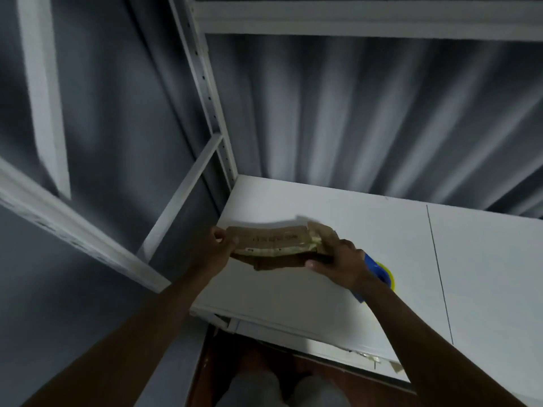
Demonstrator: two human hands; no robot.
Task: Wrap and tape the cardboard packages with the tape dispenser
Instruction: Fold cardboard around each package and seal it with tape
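Knees (pixel 282 389) sit below the white table's (pixel 293 304) front edge. Right hand (pixel 340 259): fingers curled over the package's (pixel 273 245) right end, thumb beneath. Left hand (pixel 219 245): fingers and thumb pinch its left end. Package is held flat just above the table's near-left area. Blue-yellow dispenser (pixel 380 273) lies just behind the right wrist, partly hidden. White shelving (pixel 211 92) and grey curtain (pixel 367 113) stand beyond.
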